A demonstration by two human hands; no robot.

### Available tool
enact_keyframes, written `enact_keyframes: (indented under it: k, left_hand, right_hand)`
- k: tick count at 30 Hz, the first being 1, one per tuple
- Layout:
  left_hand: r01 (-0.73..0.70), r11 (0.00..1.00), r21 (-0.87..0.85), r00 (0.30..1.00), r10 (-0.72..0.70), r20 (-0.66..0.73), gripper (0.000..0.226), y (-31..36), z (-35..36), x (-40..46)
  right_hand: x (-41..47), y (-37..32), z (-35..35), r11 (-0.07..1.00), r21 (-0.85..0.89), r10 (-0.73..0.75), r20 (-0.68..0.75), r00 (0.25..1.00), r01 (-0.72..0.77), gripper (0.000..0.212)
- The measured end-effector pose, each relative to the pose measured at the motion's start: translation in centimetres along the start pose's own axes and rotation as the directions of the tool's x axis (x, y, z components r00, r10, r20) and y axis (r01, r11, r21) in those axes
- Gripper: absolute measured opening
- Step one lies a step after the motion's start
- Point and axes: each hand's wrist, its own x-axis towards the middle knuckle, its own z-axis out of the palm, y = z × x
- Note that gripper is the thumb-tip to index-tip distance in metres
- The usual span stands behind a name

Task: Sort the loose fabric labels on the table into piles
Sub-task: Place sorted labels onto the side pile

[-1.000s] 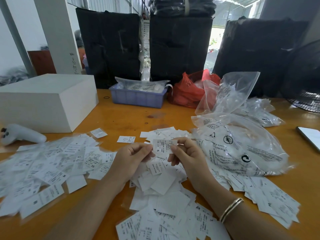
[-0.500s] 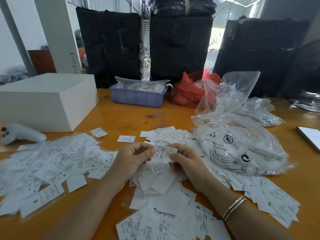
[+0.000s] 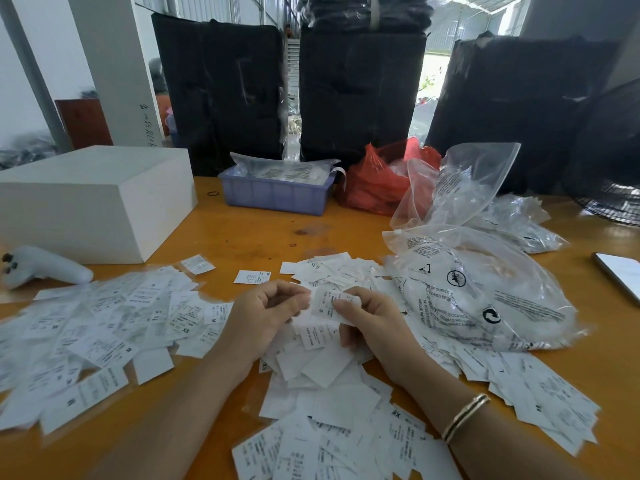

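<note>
The sorting looked well under way but far from done. A broad spread of labels (image 3: 104,327) lay on the table (image 3: 249,233) to the left, another pile (image 3: 540,386) trailed off to the right, and an unsorted heap (image 3: 322,382) sat between the forearms, apparently most of the work left. The left hand (image 3: 266,313) and right hand (image 3: 370,320) together pinched one label (image 3: 327,303) (an "S" showed on it) just above the heap, fingers curled on its edges. Compared with a second earlier, that label had dropped lower and tilted, and the hands had drawn closer together.
</note>
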Motion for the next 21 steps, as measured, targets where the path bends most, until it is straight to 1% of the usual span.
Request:
enact_keyframes:
  k: [1, 4, 6, 8, 11, 15, 18, 21]
  left_hand:
    - [-0.006, 1.000, -0.017, 1.000, 0.006, -0.013, 0.003, 0.05, -0.05, 0.04]
    - [-0.015, 0.998, -0.063, 1.000, 0.013, -0.026, 0.020, 0.44, -0.07, -0.05]
    - [-0.034, 0.997, -0.075, 0.999, 0.033, -0.008, 0.025, 0.55, -0.02, -0.18]
    - [-0.053, 0.996, -0.066, 0.998, 0.054, 0.014, 0.028, 0.49, 0.02, -0.25]
    - [-0.076, 0.994, -0.078, 0.995, 0.081, 0.059, 0.027, 0.41, -0.02, -0.24]
    - [-0.056, 0.992, -0.110, 0.993, 0.067, 0.094, 0.023, 0.39, -0.02, -0.34]
    - [-0.058, 0.991, -0.120, 0.993, 0.069, 0.092, 0.018, 0.45, 0.07, -0.39]
    - [-0.075, 0.990, -0.119, 0.991, 0.088, 0.103, 0.018, 0.52, 0.12, -0.38]
  right_hand:
    - [-0.01, -0.07, -0.11, 0.998, 0.045, -0.036, -0.039, 0.999, 0.037, 0.020]
    - [0.01, -0.18, -0.24, 0.982, 0.137, -0.111, -0.130, 0.985, 0.129, 0.029]
    - [-0.02, -0.18, 0.01, 0.976, 0.151, -0.134, -0.135, 0.982, 0.154, 0.032]
    - [-0.15, -0.07, 0.32, 0.975, 0.152, -0.146, -0.116, 0.982, 0.163, 0.027]
    - [-0.27, 0.14, 0.47, 0.973, 0.154, -0.157, -0.097, 0.983, 0.171, 0.016]
    - [-0.35, 0.28, 0.48, 0.969, 0.169, -0.164, -0.095, 0.982, 0.179, 0.023]
    - [-0.23, 0.27, 0.46, 0.972, 0.169, -0.149, -0.101, 0.984, 0.165, 0.017]
    - [-0.02, 0.31, 0.43, 0.979, 0.172, -0.100, -0.073, 0.992, 0.111, 0.026]
